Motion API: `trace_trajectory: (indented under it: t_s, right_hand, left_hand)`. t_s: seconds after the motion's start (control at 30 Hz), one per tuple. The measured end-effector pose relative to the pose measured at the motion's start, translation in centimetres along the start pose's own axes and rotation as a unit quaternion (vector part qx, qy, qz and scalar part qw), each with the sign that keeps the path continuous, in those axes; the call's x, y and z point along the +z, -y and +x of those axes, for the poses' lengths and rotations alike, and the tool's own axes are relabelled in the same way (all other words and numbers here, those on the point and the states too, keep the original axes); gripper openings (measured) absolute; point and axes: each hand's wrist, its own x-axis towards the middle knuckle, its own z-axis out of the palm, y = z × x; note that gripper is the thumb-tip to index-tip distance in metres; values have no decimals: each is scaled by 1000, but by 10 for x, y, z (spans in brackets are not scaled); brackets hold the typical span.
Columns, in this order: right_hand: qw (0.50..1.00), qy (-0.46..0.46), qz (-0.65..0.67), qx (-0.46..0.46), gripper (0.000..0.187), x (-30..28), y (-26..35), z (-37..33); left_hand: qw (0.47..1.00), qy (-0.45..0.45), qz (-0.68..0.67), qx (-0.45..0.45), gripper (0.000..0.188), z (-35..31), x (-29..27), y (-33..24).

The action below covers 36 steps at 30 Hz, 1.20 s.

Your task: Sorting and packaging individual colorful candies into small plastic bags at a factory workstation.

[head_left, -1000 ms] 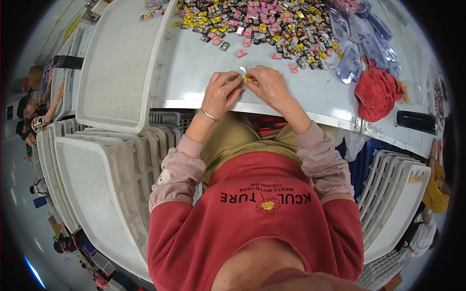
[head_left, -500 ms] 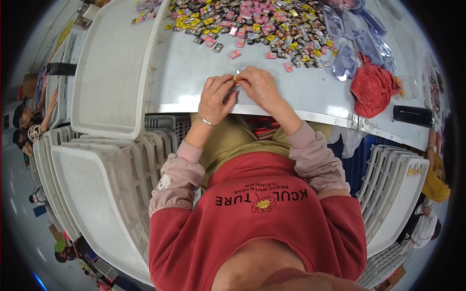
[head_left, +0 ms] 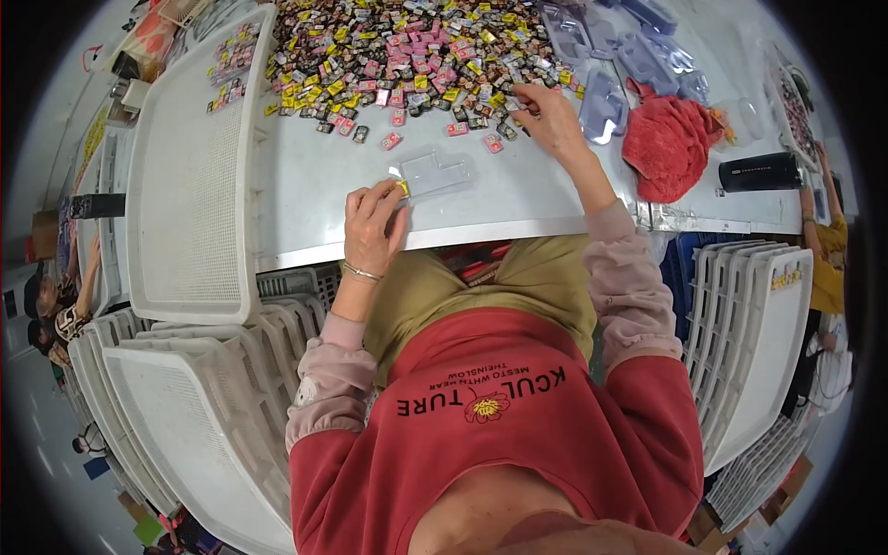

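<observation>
A clear plastic tray (head_left: pixel 433 172) with moulded compartments lies near the table's front edge. My left hand (head_left: pixel 372 224) grips its left end, fingers curled beside a small yellow packet (head_left: pixel 402 188) seated there. My right hand (head_left: pixel 552 123) is stretched out to the near right edge of a wide heap of small packets (head_left: pixel 416 60), black, yellow and pink. Its thumb and forefinger are apart, close to the packets, and I see nothing held between them. A few pink packets (head_left: pixel 391 141) lie loose between the heap and the tray.
A white mesh-bottomed crate (head_left: pixel 190 176) at the left holds filled packs (head_left: pixel 231 69). Clear empty trays (head_left: pixel 603 106), a red cloth (head_left: pixel 668 143) and a black cylinder (head_left: pixel 761 172) lie at the right. White crates (head_left: pixel 180 407) are stacked below on both sides. Other people work at the far sides.
My right hand has left the tray and moved right and away to the heap. My left hand has stayed at the tray's left end; the tray now shows more fully.
</observation>
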Motion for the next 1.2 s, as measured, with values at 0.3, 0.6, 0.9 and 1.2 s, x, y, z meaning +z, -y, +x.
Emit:
trace_trajectory:
  t_s: [0.3, 0.6, 0.9, 1.2]
  right_hand:
    - [997, -4, 41, -59, 34, 6, 0, 8]
    - [917, 313, 206, -135, 31, 45, 84, -4]
    - [888, 321, 317, -84, 29, 43, 111, -6]
    - [860, 118, 496, -10, 13, 76, 103, -46]
  left_hand:
    - [1000, -6, 5, -9, 35, -2, -3, 2]
    - [1000, -20, -24, -2, 32, -2, -2, 6]
    - [997, -63, -44, -30, 26, 3, -11, -4]
    - [807, -69, -507, -294, 15, 18, 11, -16]
